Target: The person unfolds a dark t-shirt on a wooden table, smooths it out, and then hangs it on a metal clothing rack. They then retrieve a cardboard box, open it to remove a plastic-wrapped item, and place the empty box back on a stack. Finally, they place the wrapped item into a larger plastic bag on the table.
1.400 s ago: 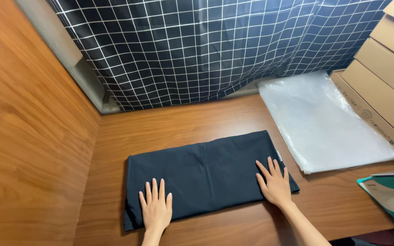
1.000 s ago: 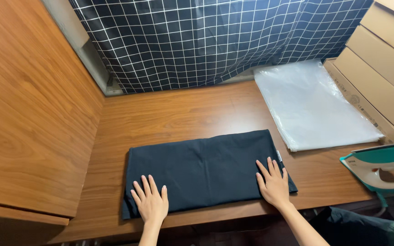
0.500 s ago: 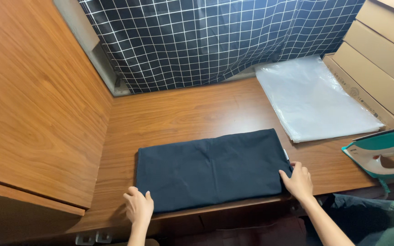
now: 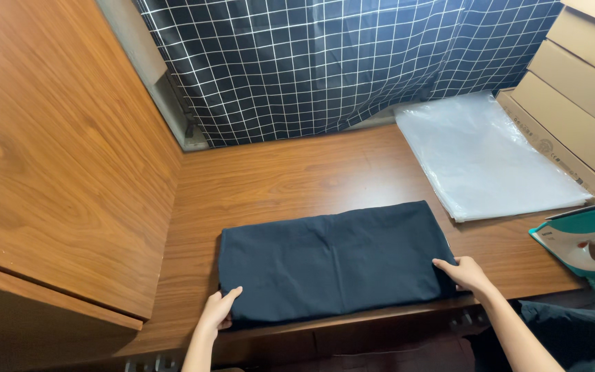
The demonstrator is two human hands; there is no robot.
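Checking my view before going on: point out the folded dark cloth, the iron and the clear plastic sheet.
folded dark cloth (image 4: 335,265), head view, middle of its top face
iron (image 4: 587,241), head view, teal and white body
clear plastic sheet (image 4: 483,158), head view, its centre

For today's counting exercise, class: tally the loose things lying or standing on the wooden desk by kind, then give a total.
Folded dark navy cloth: 1
Clear flat plastic bag: 1
Teal and white clothes iron: 1
Stacked brown cardboard boxes: at least 3, partly cut off
Total: at least 6

The left hand and right hand grip the cloth's near corners.
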